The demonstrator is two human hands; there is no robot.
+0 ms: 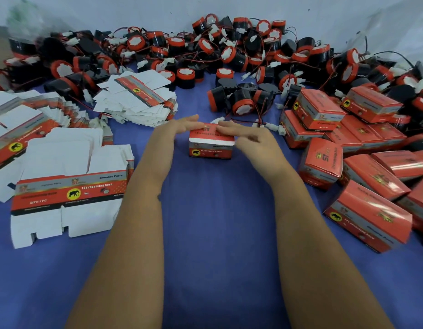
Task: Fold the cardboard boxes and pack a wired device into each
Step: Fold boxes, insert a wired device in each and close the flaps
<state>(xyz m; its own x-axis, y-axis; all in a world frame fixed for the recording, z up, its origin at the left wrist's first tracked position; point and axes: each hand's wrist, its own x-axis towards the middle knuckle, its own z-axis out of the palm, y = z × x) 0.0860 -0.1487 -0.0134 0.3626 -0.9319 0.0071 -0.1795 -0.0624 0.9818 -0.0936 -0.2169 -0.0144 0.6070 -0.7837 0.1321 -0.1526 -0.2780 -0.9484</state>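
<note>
- Two hands meet over one small red box (211, 144) at the centre of the blue cloth (217, 210): the left hand (174, 130) lays straight fingers on the lid, the right hand (249, 136) presses its forefinger there, other fingers loosely curled, gripping nothing.
- Thin printed card, the box likely weighs little and dents easily; it is best steadied by its short ends while the lid's white tuck flap, showing along the front edge, goes in.
- Glossy red and grey panels carry a yellow elephant badge and "12v reversing horn"; whether a device is inside cannot be seen.
- Flat blanks (70, 193) lie to the left, finished boxes (367, 210) to the right, and wired red-and-black horns (243, 103) beyond.
</note>
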